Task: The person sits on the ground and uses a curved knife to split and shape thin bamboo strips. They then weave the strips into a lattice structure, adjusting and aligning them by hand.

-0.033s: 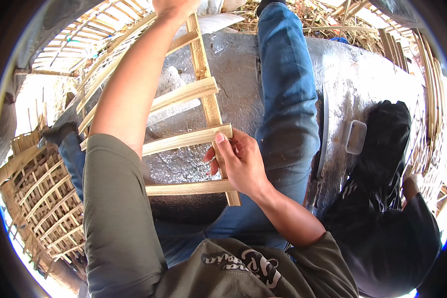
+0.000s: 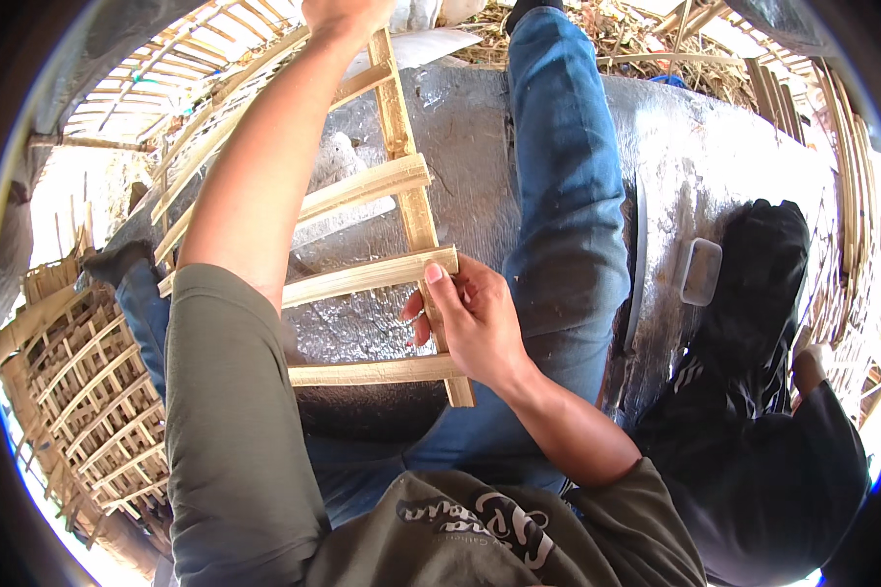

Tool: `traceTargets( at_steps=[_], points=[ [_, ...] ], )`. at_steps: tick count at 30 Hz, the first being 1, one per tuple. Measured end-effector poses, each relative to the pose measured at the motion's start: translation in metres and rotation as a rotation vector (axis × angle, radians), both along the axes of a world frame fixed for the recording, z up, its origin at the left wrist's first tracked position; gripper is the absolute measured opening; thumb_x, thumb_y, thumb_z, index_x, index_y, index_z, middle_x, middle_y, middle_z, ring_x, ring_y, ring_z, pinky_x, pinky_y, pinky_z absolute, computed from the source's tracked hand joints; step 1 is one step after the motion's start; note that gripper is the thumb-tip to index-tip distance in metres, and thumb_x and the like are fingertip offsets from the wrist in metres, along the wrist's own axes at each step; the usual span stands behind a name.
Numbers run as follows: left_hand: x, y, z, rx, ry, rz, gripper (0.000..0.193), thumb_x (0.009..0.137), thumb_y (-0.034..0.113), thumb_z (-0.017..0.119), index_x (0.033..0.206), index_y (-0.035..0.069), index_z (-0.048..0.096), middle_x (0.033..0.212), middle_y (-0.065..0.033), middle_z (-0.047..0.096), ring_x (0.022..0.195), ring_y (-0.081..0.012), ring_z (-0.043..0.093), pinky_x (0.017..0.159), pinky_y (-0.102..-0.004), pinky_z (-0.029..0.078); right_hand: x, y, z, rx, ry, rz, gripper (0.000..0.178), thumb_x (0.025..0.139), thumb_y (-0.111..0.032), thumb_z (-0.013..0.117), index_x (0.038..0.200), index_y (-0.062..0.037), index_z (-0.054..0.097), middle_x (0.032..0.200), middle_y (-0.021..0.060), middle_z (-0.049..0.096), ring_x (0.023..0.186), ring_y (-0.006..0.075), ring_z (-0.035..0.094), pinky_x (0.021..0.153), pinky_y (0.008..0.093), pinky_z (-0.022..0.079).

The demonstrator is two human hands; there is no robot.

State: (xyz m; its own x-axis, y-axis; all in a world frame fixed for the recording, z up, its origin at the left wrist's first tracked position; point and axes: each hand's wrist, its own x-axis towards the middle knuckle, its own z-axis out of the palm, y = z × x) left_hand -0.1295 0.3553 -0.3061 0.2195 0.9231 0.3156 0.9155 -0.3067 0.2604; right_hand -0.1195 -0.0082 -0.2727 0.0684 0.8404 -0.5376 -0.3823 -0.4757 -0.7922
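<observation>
A ladder-like frame of pale bamboo slats [image 2: 362, 281] laid across a long upright strip [image 2: 394, 112] lies in front of me, over my lap and the dark grey surface. My right hand [image 2: 482, 318] is closed at the crossing of one slat and the strip. Its thumb presses the slat's end from above, and its fingers curl round beneath the strip. My left arm reaches far across the frame. At the top edge my left hand [image 2: 347, 14] shows only its back and wrist; its fingers are cut off, so what they touch is hidden.
My stretched leg in blue jeans [image 2: 568, 196] lies right of the frame. A person in black clothing [image 2: 754, 460] sits at the right, near a clear plastic container [image 2: 701, 272]. Woven bamboo panels [image 2: 98, 411] stand at the left. Dry plant scraps [image 2: 636, 39] lie at the far side.
</observation>
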Motion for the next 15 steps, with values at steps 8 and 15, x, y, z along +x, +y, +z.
traceTargets(
  at_steps=[8, 15],
  points=[
    [0.002, 0.013, -0.014, 0.172, 0.025, 0.019, 0.061, 0.101, 0.044, 0.047, 0.132, -0.007, 0.052, 0.115, -0.0282, 0.066, 0.1, -0.0446, 0.068, 0.087, -0.0529, 0.056, -0.002, 0.003, -0.009, 0.034, -0.002, -0.03, 0.032, 0.109, -0.025, 0.048, 0.105, 0.003, 0.062, 0.077, 0.0078, 0.07, 0.056, 0.0089, 0.064, 0.048, 0.0254, 0.048],
    [-0.01, 0.035, -0.02, 0.188, -0.296, 0.059, 0.04, 0.1, 0.035, 0.048, 0.114, -0.001, 0.059, 0.098, -0.0277, 0.068, 0.091, -0.0444, 0.069, 0.081, -0.0547, 0.054, -0.001, 0.004, -0.005, 0.012, 0.002, -0.009, 0.033, 0.11, -0.025, 0.046, 0.11, 0.0042, 0.061, 0.08, 0.0099, 0.067, 0.056, 0.0104, 0.059, 0.051, 0.0248, 0.047]
  ],
)
